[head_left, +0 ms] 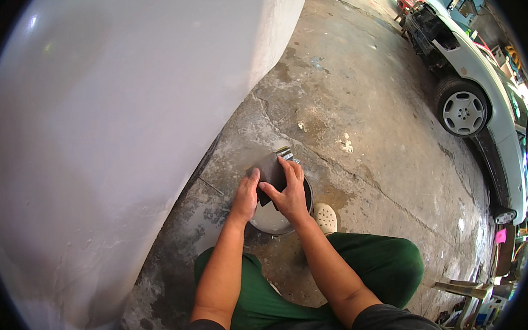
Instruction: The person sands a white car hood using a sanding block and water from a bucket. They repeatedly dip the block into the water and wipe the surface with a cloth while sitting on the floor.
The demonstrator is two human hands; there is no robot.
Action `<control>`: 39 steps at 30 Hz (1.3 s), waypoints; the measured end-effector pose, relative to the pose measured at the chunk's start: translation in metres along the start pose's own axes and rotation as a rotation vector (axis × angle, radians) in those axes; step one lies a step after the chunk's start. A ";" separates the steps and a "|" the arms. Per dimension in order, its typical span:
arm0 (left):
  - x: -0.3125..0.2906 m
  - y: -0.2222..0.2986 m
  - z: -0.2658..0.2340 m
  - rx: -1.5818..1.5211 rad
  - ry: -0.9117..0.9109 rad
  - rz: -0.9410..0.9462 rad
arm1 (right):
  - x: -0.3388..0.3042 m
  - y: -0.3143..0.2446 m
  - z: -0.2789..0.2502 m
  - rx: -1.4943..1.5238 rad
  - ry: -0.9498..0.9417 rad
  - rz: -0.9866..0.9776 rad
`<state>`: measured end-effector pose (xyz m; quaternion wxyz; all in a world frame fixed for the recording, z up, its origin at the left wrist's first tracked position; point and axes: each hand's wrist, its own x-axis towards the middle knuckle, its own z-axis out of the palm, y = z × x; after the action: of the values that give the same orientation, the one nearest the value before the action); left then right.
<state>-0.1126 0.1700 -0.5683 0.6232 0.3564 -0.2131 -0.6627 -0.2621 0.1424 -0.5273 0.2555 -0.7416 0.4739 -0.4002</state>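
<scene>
A dark grey sheet of sandpaper (271,168) is held between both hands, above a round bucket (272,222) of cloudy water on the concrete floor. My left hand (245,194) grips the sheet's left edge. My right hand (288,190) lies over its right side, fingers spread across it. I am squatting, with green trousers (377,266) and a white clog (326,217) showing below the hands.
A large white car body panel (107,137) fills the left half of the view, close to my left arm. Cracked, stained concrete floor (363,118) stretches to the right. A white car (475,88) with a silver wheel stands at the far right.
</scene>
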 end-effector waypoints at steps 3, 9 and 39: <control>-0.004 0.001 0.009 0.080 0.003 0.028 | -0.005 0.006 0.006 0.034 0.038 0.028; -0.010 0.016 0.009 0.147 0.041 0.041 | 0.003 0.006 -0.003 -0.040 -0.033 -0.080; -0.005 -0.018 -0.027 1.701 0.659 0.388 | -0.009 0.062 0.026 -0.283 -0.743 0.681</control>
<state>-0.1051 0.1818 -0.5974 0.2814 0.8213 -0.4951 -0.0333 -0.2735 0.1247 -0.5920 0.4195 -0.6645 0.6152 0.0633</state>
